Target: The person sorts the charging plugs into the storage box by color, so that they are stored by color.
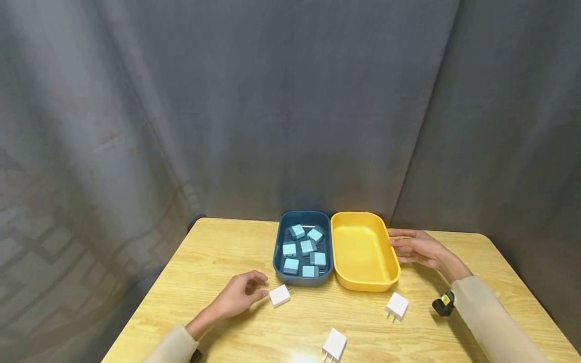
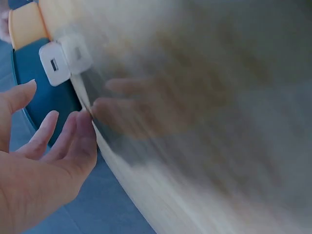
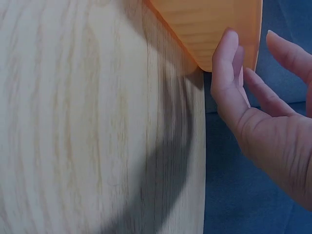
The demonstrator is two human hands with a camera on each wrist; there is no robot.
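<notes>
A grey curtain hangs behind a light wood counter [image 1: 218,252] where two trays stand side by side at the far edge, their long walls touching. The left hand [image 1: 238,295] hovers just short of a white USB charger plug [image 1: 279,295] lying close in front of the blue tray [image 1: 279,252]; its grip is apart, fingers loosely bent and holding nothing. The left wrist view, partly blurred, shows that plug's USB port facing the hand. To pick it up cleanly, the fingers would likely do best to close on the two flat sides of the block, clear of the metal prongs, and lift straight up so it does not knock the tray wall. The right hand [image 1: 417,248] rests with relaxed, spread fingers against the right-hand rim of the yellow tray [image 1: 390,275], its grip also unclosed; a light, steady press there should keep the tray from sliding. The blue tray holds seven light-blue charger plugs [image 1: 303,250], scattered loosely. The yellow tray holds nothing. Two more white plugs lie on the counter: one [image 1: 397,305] near the yellow tray's front corner, another [image 1: 334,345] at the near edge.
</notes>
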